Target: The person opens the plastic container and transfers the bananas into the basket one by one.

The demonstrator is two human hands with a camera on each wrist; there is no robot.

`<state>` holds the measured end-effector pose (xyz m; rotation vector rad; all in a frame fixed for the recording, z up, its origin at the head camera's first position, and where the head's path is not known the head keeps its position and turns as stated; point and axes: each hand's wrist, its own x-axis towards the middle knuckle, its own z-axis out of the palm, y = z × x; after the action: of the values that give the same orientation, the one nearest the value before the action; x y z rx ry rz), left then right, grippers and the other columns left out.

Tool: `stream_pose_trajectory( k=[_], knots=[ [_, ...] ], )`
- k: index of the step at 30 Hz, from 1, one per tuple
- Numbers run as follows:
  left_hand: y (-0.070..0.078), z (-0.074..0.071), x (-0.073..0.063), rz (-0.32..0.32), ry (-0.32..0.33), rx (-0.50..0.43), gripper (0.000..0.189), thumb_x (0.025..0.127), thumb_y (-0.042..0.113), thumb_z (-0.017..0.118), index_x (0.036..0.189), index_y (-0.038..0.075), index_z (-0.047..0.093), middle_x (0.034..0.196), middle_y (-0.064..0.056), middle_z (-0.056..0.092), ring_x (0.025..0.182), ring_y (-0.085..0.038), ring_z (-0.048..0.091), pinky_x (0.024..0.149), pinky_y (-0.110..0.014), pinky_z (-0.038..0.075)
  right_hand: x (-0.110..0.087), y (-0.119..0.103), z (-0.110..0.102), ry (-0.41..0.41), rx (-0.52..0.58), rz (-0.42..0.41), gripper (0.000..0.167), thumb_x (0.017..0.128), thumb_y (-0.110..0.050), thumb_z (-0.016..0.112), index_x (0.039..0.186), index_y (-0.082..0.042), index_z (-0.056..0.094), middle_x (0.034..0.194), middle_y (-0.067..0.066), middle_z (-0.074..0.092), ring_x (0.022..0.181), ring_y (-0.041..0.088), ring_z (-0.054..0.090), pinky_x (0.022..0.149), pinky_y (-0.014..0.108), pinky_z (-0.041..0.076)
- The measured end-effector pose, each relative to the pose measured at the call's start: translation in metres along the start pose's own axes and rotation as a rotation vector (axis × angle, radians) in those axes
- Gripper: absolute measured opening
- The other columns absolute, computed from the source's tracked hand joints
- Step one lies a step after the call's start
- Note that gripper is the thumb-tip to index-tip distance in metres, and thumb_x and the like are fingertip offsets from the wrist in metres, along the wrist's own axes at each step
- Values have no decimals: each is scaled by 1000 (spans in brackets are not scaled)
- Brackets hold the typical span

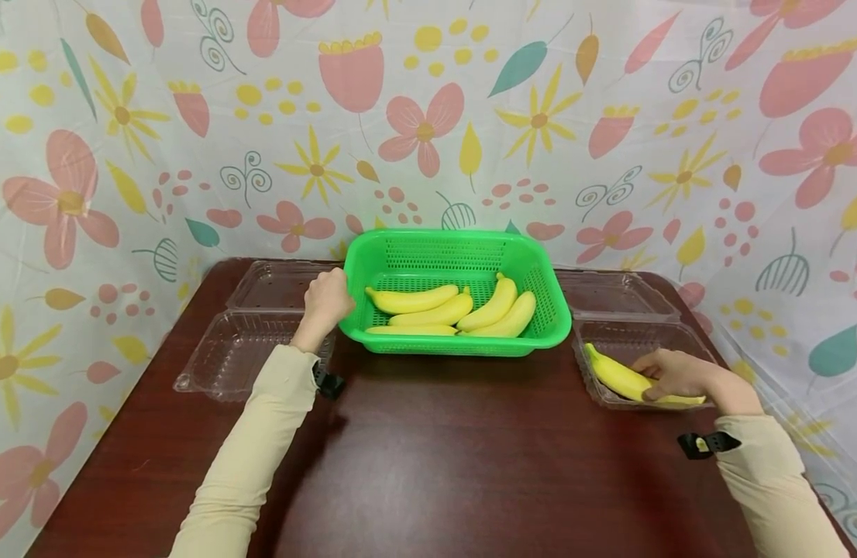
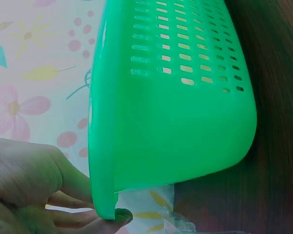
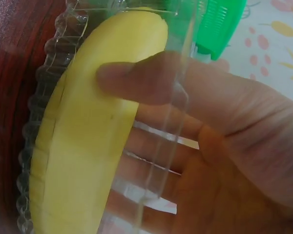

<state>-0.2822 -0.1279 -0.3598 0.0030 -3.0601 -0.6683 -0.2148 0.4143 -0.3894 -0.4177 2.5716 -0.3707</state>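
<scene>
At the left end of a green perforated basket point(image 1: 463, 347), my left hand point(image 1: 328, 298) grips the rim. The left wrist view shows the fingers curled under the lip of the basket wall point(image 2: 185, 131). Inside the basket lie several yellow bananas point(image 1: 428, 310). Over on the right, my right hand point(image 1: 679, 373) holds a banana point(image 1: 613, 377) in a clear plastic box point(image 1: 652, 332). Up close in the right wrist view, the thumb lies on the banana point(image 3: 83, 131), with the fingers partly hidden beyond it and the clear wall.
Another clear plastic box point(image 1: 226, 353) with its lid folded back stands left of the basket, partly behind my left forearm. The dark brown table point(image 1: 470, 457) carries everything. A flower-patterned curtain point(image 1: 428, 155) hangs behind and at both sides.
</scene>
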Motion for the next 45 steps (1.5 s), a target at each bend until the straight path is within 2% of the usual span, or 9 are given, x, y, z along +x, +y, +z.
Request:
stream_pose_trajectory(
  k=[11, 23, 31, 38, 45],
  knots=[
    [-2, -1, 0, 3, 0, -3, 11, 85, 0, 56, 77, 4, 50, 70, -11, 49, 61, -26, 48, 51, -33, 36, -4, -4, -8, 67, 6, -24, 63, 80, -27, 76, 122, 16, 56, 113, 30, 64, 104, 44, 62, 83, 53, 51],
    [-3, 0, 1, 10, -6, -10, 15, 85, -2, 55, 74, 5, 48, 68, -9, 46, 60, -24, 45, 50, -32, 35, -3, -11, -13, 142, -36, -1, 68, 82, -31, 74, 124, 17, 53, 110, 32, 65, 103, 46, 61, 81, 53, 51],
    [-5, -1, 3, 33, -4, -38, 30, 84, -3, 53, 67, 11, 34, 61, -2, 27, 56, -19, 32, 49, -30, 28, -5, -22, -18, 207, -67, -24, 60, 82, -29, 75, 120, 14, 58, 103, 22, 68, 97, 39, 64, 79, 51, 52],
    [-2, -2, 2, 20, -11, -27, 30, 85, -3, 53, 67, 11, 34, 62, -2, 27, 57, -19, 33, 50, -31, 29, -4, -23, -17, 236, -61, -40, 56, 82, -28, 74, 119, 11, 60, 102, 16, 69, 91, 30, 65, 74, 45, 52],
    [-1, -1, 1, 18, -12, -13, 24, 85, -4, 52, 69, 9, 39, 63, -5, 34, 57, -21, 37, 49, -31, 30, -3, -27, -17, 295, -92, -52, 54, 82, -30, 76, 118, 7, 62, 99, 10, 69, 84, 18, 62, 70, 38, 49]
  ],
)
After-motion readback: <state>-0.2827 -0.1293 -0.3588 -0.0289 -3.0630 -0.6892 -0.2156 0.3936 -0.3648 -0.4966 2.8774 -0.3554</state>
